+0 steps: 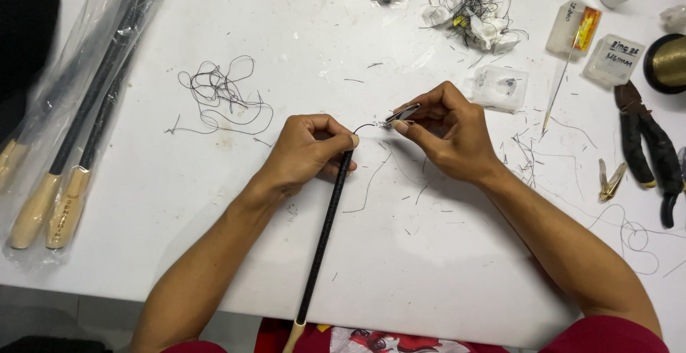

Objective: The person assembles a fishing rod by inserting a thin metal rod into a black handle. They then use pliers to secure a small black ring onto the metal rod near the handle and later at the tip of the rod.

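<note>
White table fills my head view, with loose thread at the upper left, bagged rods at the left edge and pliers at the right. I see my left hand with fingers closed around the top of a thin black rod that runs down to the near table edge. My right hand pinches small clippers just beside the rod tip, where a thin thread curves between them.

Black rod with cream handle; white table; black thread; gold spool.
</note>
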